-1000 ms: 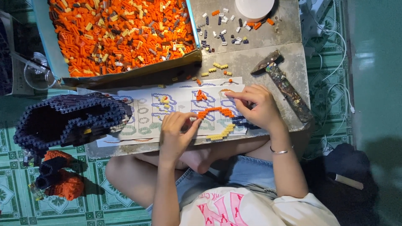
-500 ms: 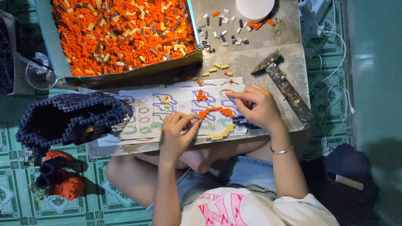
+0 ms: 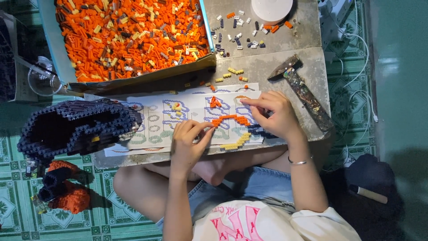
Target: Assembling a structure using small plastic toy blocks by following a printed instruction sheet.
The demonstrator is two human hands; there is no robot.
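Observation:
An instruction sheet with printed outlines lies on a low grey table. On it rests a curved orange brick strip. My left hand touches the strip's left end with its fingertips. My right hand rests over the strip's right end, index finger and thumb pinched near a small orange piece; I cannot tell if it grips the piece. A yellow brick strip and a dark blue strip lie just below the hands. A small orange assembly sits on the sheet above.
A blue-rimmed tray full of orange bricks fills the upper left. Loose bricks and a white round lid lie at the table's top. A hammer lies right of my hand. A hollow dark brick model and orange-and-dark pieces stand left.
Both hands stay on the orange strip with only slight finger shifts; the rest has not moved.

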